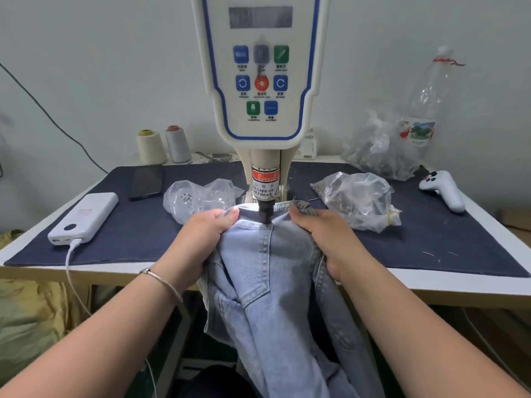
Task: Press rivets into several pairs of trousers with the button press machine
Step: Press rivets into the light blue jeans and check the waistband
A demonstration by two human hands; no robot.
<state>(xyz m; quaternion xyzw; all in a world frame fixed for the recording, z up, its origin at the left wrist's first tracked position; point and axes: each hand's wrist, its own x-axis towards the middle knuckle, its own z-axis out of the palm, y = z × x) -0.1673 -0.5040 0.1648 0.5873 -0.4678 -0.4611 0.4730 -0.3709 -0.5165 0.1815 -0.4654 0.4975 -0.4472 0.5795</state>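
Pale-blue denim trousers (275, 271) bunched under press punch (265, 211); both hands' fingers (230, 215) grasping waistband.

A count of what sits on and around the work table.

One button press machine (260, 81) with eight buttons on its panel, one pair of trousers (275, 282), two hands, left hand (198, 239) and right hand (324, 237), one bracelet (161, 281). Far left: two thread cones (162, 145), one phone (146, 181), one power bank (84, 216) with one cable (70, 271). Three plastic bags (359, 199), one plastic bottle (428, 99) and one white controller (444, 189) far right.
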